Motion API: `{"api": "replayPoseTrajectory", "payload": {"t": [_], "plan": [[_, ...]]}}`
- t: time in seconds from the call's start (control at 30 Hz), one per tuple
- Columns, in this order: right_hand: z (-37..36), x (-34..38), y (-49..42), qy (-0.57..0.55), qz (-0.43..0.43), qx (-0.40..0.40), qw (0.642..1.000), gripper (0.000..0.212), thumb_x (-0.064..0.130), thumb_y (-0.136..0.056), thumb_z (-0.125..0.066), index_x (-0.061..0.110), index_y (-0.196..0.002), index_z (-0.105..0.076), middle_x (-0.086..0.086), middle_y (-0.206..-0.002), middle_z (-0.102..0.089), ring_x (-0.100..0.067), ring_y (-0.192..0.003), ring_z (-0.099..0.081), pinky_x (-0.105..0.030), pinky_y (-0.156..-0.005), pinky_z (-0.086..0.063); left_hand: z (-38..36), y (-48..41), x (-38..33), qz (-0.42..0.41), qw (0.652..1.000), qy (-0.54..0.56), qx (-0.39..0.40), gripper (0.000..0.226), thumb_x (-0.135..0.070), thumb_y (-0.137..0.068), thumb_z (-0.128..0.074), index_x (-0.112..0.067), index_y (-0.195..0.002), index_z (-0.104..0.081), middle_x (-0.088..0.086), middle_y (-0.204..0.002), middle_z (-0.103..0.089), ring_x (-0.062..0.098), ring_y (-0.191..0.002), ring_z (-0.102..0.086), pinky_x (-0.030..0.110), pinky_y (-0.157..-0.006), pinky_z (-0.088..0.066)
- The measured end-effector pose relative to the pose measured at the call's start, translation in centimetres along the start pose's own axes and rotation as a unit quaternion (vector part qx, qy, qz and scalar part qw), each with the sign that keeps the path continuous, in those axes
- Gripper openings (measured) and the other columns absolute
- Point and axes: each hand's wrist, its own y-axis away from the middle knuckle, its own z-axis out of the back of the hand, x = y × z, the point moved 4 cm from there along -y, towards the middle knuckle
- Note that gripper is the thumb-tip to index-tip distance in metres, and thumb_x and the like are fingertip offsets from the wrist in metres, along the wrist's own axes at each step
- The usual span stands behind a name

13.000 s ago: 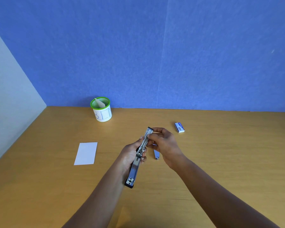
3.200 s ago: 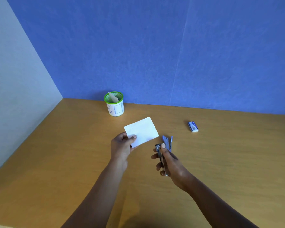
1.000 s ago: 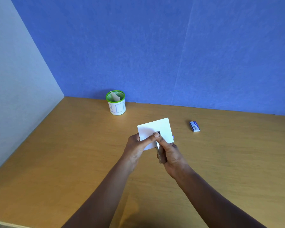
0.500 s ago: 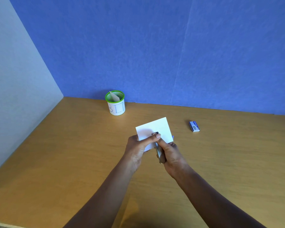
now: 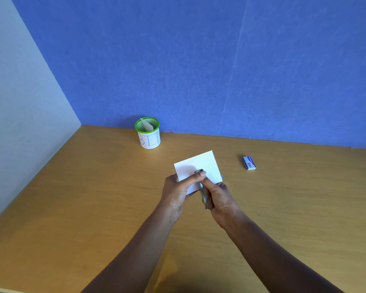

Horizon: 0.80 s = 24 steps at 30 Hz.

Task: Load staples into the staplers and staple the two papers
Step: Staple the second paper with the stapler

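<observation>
White paper (image 5: 201, 163) is held above the middle of the wooden table. My left hand (image 5: 178, 191) pinches its near left edge, thumb lying across the top. A silver stapler (image 5: 203, 195) clamps over the paper's near edge, its head (image 5: 199, 171) showing just past my left thumb. My right hand (image 5: 219, 195) grips the stapler's body from the right. A small blue staple box (image 5: 249, 163) lies on the table to the right. The second, blue stapler is hidden behind the paper; only a sliver shows at the paper's right edge.
A white cup with a green rim (image 5: 147, 133) stands near the back wall, a paper slip inside it. The blue wall (image 5: 199, 60) closes the back, a pale wall (image 5: 19, 102) the left. The wooden table (image 5: 93, 197) stretches out on both sides of my hands.
Since 3.2 s ago my hands have come together, the stapler's jaws now over the paper's edge. Over the last second both hands barely moved.
</observation>
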Motion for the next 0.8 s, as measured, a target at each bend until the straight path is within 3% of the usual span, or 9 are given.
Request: {"api": "replayPoseTrajectory", "payload": {"t": [0.27, 0.43, 0.63, 0.8], "plan": [[-0.01, 0.03, -0.12, 0.001, 0.001, 0.0, 1.0, 0.0, 0.014, -0.087, -0.06, 0.014, -0.087, -0.06, 0.015, -0.04, -0.054, 0.003, -0.032, -0.047, -0.007, -0.033, -0.033, -0.07, 0.01, -0.07, -0.001, 1.0, 0.003, -0.004, 0.031, -0.022, -0.051, -0.082, -0.014, -0.079, -0.073, 0.001, -0.085, -0.076, 0.015, -0.081, -0.072, 0.034, -0.082, -0.055], [0.04, 0.1, -0.24, 0.006, -0.005, 0.001, 1.0, 0.011, 0.015, -0.088, -0.059, 0.016, -0.077, -0.057, 0.014, -0.036, -0.051, 0.003, -0.03, -0.046, -0.007, -0.034, -0.033, -0.1, 0.09, -0.26, -0.005, 1.0, 0.004, -0.004, 0.017, -0.021, -0.051, -0.081, -0.019, -0.067, -0.076, -0.001, -0.08, -0.076, 0.01, -0.075, -0.072, 0.03, -0.075, -0.055], [0.05, -0.12, -0.36, -0.002, -0.009, -0.005, 1.0, 0.007, 0.016, -0.086, -0.062, 0.011, -0.091, -0.061, 0.013, -0.042, -0.057, 0.002, -0.032, -0.048, -0.009, -0.032, -0.033, -0.02, 0.13, -0.33, -0.014, 0.999, -0.007, -0.039, 0.026, -0.023, -0.05, -0.081, -0.016, -0.074, -0.073, -0.003, -0.079, -0.075, 0.012, -0.077, -0.07, 0.033, -0.079, -0.053], [0.31, -0.58, -0.56, 0.028, -0.025, -0.026, 0.999, 0.014, 0.022, -0.083, -0.066, 0.013, -0.094, -0.062, 0.014, -0.042, -0.054, 0.001, -0.033, -0.044, -0.013, -0.031, -0.026, 0.04, 0.25, -0.24, -0.023, 0.999, -0.001, -0.038, 0.012, -0.011, -0.065, -0.082, -0.015, -0.071, -0.073, -0.003, -0.076, -0.075, 0.007, -0.069, -0.07, 0.029, -0.075, -0.052]]}}
